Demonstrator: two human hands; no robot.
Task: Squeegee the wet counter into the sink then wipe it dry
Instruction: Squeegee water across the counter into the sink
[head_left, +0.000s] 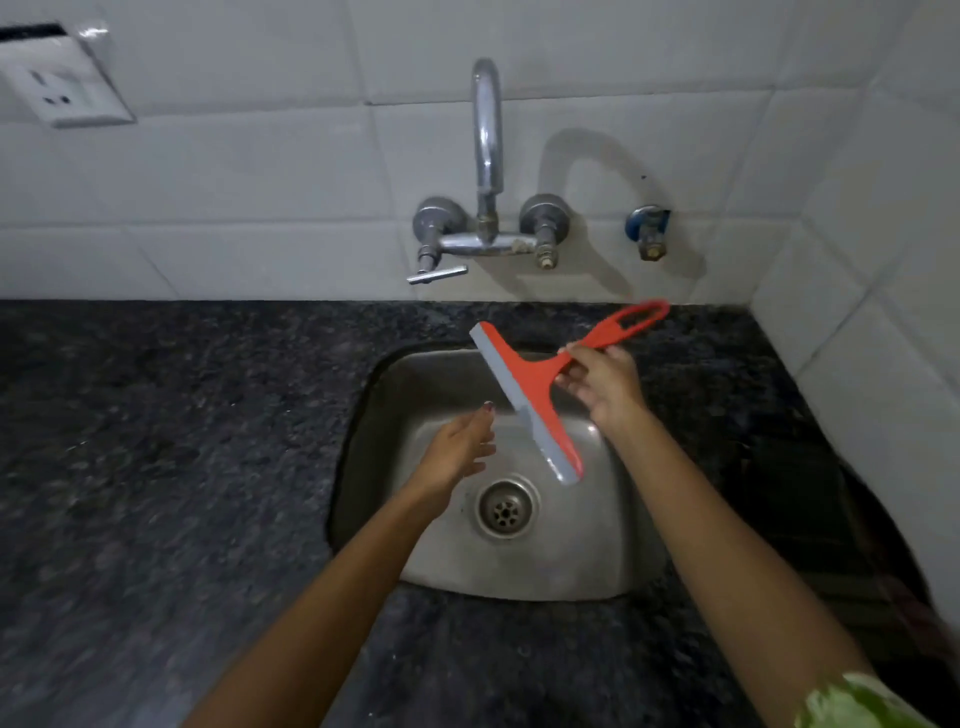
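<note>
My right hand (605, 384) pinches the squeegee (535, 395) loosely above the sink (613, 571), left hand (457, 447) open: drop risk

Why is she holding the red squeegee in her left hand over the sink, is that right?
Not quite. The head view shows the squeegee in the right hand, not the left. It is red, and it is held over the sink. The left hand is open and holds nothing.
</note>
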